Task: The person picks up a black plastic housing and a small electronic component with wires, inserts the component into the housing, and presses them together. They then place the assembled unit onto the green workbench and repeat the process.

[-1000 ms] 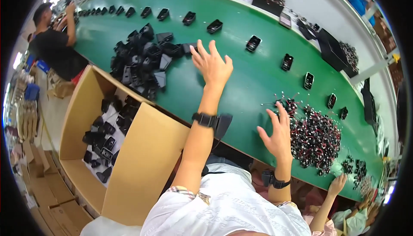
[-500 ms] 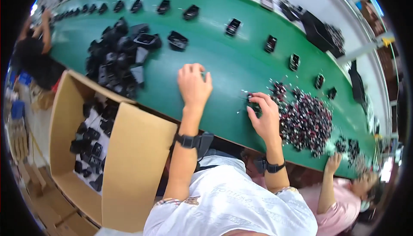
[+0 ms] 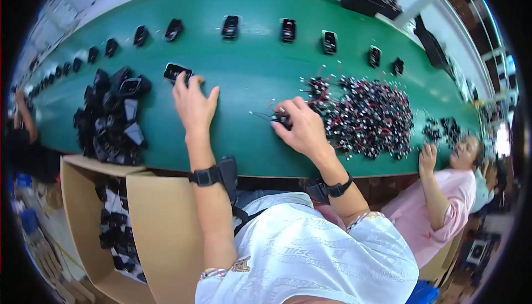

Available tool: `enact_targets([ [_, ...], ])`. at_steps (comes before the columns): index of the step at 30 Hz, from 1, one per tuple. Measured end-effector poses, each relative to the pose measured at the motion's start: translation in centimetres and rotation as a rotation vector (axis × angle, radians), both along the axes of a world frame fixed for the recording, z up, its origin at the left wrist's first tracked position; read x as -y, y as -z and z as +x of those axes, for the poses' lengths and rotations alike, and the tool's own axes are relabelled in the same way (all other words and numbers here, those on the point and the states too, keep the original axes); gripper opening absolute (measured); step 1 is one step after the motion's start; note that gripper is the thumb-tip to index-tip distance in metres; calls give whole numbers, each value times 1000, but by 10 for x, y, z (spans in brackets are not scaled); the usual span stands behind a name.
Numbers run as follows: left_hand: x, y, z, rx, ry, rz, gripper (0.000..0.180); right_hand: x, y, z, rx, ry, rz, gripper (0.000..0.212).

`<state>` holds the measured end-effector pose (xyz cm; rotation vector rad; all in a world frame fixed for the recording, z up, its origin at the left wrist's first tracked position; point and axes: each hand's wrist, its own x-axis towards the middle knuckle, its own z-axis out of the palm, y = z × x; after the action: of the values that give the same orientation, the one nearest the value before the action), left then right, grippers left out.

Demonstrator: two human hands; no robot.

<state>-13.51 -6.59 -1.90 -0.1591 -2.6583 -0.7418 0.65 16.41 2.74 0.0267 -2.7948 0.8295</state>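
Picking-up step: the left hand reaches, fingers spread, touching a black housing mid-worktop, while the right hand pinches a small wired part beside the wire pile; joining them likely comes next.

Left hand touches a black part — right hand pinches a small wired piece.

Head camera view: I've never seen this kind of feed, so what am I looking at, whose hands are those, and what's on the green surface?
It is a fisheye camera worn on a person's head, looking down, so straight edges bend. The two bare arms from below are the wearer's. The left hand touches a small black part on the green belt. The right hand pinches a small wired piece beside a heap of red-and-black wired pieces. A pile of black parts lies left, above a cardboard box. Another person sits right.
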Motion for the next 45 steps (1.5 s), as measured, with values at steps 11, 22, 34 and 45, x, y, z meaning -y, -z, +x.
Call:
enact_targets([
  [11,-27,-22,88,-4,177,140,29,2,2,-5,-3,97,-1,35],
  [22,-14,-43,110,-10,283,158,88,-1,4,-7,-211,3,-287,27],
  [34,-14,-14,112,26,335,278,79,-6,9,-12,0,-71,-531,25],
  [45,-18,-14,119,-4,289,463,77,-8,4,-13,-97,-78,-924,25],
])
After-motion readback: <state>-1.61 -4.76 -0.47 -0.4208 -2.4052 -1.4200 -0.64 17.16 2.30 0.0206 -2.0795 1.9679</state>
